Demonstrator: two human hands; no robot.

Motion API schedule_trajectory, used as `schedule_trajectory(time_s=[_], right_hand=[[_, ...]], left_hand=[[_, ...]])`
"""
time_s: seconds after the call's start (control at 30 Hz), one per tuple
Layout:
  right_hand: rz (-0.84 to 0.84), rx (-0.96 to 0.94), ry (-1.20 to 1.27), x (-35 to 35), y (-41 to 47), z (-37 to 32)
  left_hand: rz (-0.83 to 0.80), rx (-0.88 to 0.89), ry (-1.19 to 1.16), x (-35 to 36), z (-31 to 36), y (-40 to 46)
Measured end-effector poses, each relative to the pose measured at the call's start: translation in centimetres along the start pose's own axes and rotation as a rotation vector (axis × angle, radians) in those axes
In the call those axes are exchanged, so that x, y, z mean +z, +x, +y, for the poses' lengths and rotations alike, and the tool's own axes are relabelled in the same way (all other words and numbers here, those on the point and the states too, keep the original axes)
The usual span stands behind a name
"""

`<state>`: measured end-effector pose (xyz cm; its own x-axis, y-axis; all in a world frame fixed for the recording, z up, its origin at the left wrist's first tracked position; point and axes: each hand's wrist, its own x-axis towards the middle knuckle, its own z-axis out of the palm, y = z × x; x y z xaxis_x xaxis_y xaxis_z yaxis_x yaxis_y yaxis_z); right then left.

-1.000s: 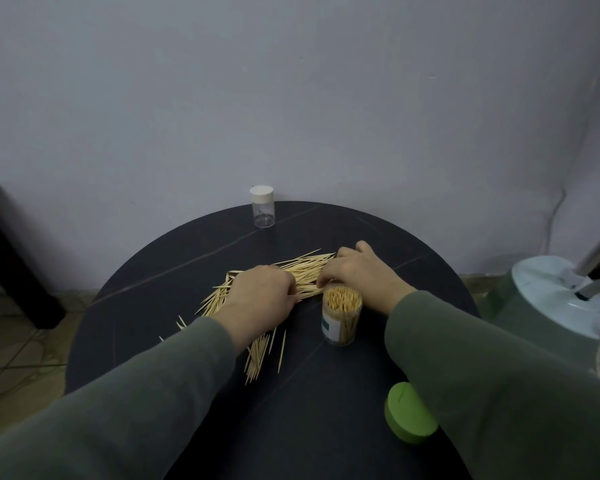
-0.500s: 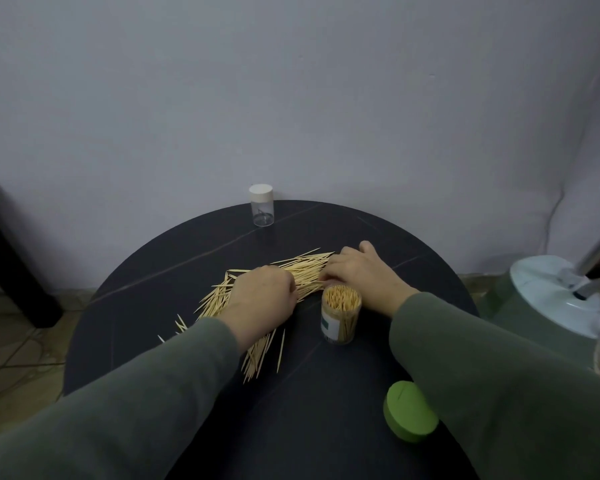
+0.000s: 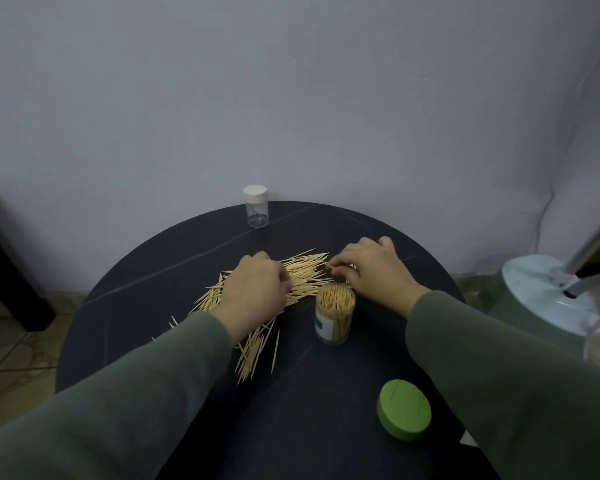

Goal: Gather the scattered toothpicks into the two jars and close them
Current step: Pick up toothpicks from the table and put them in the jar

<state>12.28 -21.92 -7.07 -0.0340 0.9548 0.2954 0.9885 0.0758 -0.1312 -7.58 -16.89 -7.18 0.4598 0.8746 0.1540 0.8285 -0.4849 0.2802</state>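
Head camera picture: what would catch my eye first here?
A pale heap of toothpicks sprawls across the middle of the round black table, with the left hand and right hand both working at it. Just in front of the right hand stands an open jar packed with toothpicks, its green lid lying nearer the camera.

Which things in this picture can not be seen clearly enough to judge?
- Head view: toothpicks under the left hand; its grip is hidden.
- The contents of the small clear white-capped jar are too small to make out.
- The pale green appliance is cut by the right edge.
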Motion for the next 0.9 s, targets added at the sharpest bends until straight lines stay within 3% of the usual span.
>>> schedule_trajectory(time_s=[0.13,0.27,0.5,0.7,0.9], right_hand=[[0.047,0.123,0.291,-0.4,0.0,-0.1],[0.12,0.149,0.704,-2.1,-0.4,-0.9],[0.196,0.094,0.942,-3.5,-1.9,-2.2],[0.188,0.09,0.988,-3.1,-3.1,-2.6],[0.128,0.126,0.962,-2.2,-4.2,-2.4]], left_hand=[[0.024,-0.026,-0.2,-0.2,0.5,0.0],[0.034,-0.033,-0.549,-0.9,1.2,-0.1],[-0.006,0.028,-1.003,-2.5,3.7,-1.9],[-0.053,0.071,-1.077,-1.9,4.5,-2.9],[-0.054,0.061,-1.004,-1.0,3.7,-3.3]])
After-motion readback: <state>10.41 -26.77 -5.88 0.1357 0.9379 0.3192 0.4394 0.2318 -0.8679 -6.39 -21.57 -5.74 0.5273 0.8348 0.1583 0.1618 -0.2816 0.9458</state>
